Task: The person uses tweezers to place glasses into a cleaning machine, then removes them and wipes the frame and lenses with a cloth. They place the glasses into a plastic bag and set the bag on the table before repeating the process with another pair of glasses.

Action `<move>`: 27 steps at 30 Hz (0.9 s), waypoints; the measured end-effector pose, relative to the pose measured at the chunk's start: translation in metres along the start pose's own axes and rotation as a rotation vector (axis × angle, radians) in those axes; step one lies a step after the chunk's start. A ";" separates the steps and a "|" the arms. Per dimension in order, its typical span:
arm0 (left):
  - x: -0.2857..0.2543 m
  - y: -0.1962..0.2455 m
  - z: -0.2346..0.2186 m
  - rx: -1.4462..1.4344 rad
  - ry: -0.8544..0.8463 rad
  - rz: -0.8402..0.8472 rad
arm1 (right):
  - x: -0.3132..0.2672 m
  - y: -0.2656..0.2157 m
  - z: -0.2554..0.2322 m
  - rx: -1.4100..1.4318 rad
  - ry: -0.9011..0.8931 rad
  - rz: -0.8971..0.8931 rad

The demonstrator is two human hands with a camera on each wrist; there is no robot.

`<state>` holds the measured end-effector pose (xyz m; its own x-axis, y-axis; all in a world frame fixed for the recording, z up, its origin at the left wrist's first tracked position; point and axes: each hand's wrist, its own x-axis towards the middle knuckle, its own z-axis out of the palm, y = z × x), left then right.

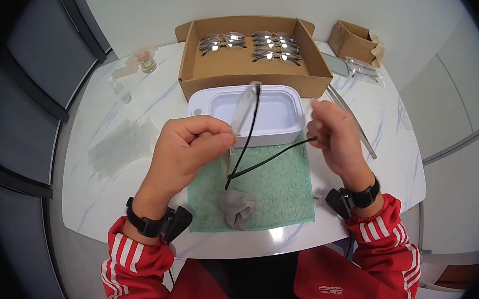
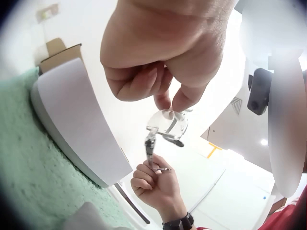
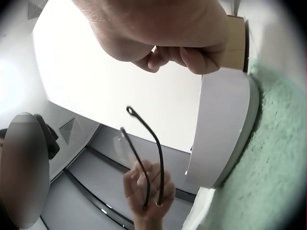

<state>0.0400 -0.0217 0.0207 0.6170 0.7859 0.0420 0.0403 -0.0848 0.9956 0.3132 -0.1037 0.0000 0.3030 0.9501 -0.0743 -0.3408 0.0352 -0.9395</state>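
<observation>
Black-armed glasses (image 1: pixel 243 110), held aloft near the front of the tub (image 1: pixel 283 138). The left hand (image 1: pixel 187 150) pinches their lens end; the right hand (image 1: pixel 335 131), right of the tub, is curled round nothing. Probable step: inspection; next calls for steadying the free arms.

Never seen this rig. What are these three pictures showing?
There's no robot: a person works with bare hands. The wide picture comes from a camera worn on the head, looking down; the other two come from wrist cameras, one per arm.

The left hand pinches a pair of glasses by a lens, its arms unfolded. The right hand is curled close by, apparently holding nothing.

On the table, a grey cloth lies on a green towel. Beyond it stand a white tub and a cardboard box holding more glasses.
</observation>
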 end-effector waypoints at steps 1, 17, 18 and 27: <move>0.001 -0.003 0.001 -0.155 0.012 -0.028 | -0.006 -0.001 0.008 -0.088 -0.019 0.050; -0.006 -0.019 0.007 -0.397 -0.028 -0.260 | -0.021 0.008 0.013 -0.286 -0.359 -0.147; -0.007 -0.020 0.007 -0.307 -0.055 -0.236 | -0.020 0.011 0.012 -0.351 -0.366 -0.234; -0.010 -0.015 0.015 -0.052 -0.193 -0.142 | -0.026 0.018 0.016 -0.383 -0.413 -0.219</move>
<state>0.0452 -0.0372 0.0046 0.7468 0.6557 -0.1109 0.1004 0.0538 0.9935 0.2850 -0.1231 -0.0102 -0.0668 0.9778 0.1987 0.0583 0.2027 -0.9775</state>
